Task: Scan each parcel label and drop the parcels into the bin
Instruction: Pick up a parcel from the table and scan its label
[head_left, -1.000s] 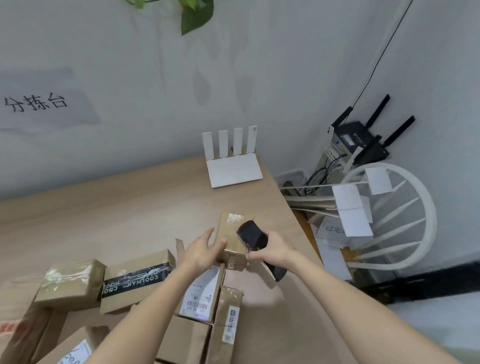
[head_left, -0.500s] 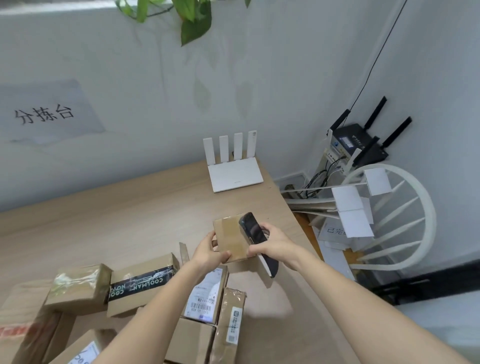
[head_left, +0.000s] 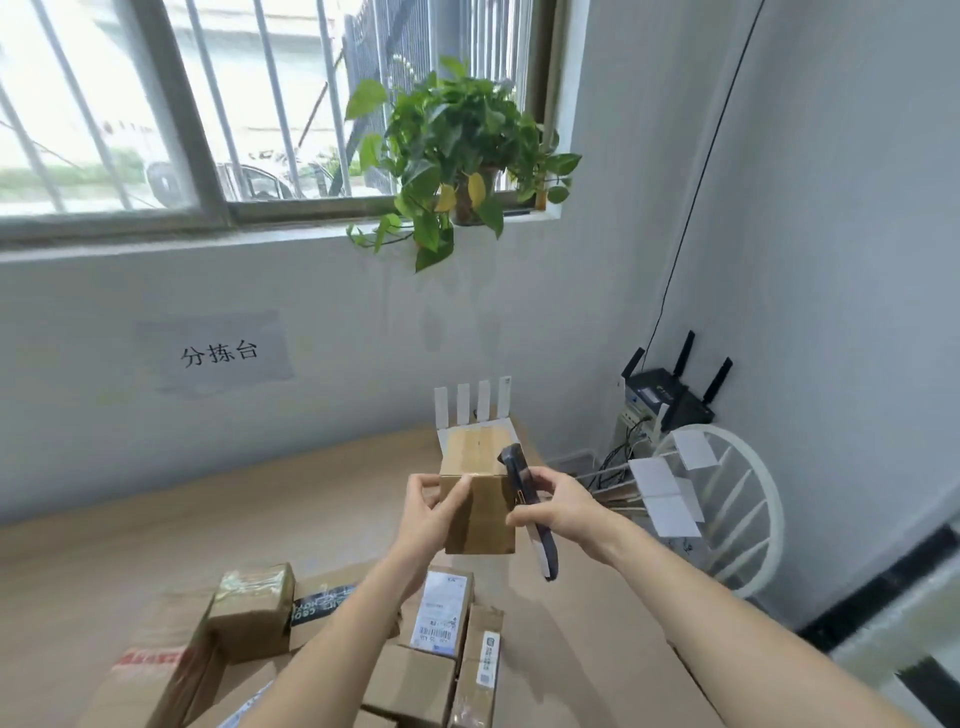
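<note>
My left hand (head_left: 428, 517) grips a small brown cardboard parcel (head_left: 478, 488) by its left side and holds it up above the wooden table (head_left: 260, 509). My right hand (head_left: 553, 506) grips a black handheld scanner (head_left: 527, 512), pressed close against the parcel's right face. No label shows on the sides of the parcel turned toward me. Several more parcels (head_left: 441, 613) lie in a heap on the table near me, some with white barcode labels facing up.
A white router (head_left: 475, 408) stands at the table's far right corner, behind the held parcel. A white round wire rack (head_left: 727, 499) with paper tags and a black router (head_left: 670, 395) sit past the table's right edge. A potted plant (head_left: 457, 161) hangs over the windowsill.
Both hands have lifted the parcel and scanner off the table and higher up. The view has tilted upward, bringing the window and plant into sight.
</note>
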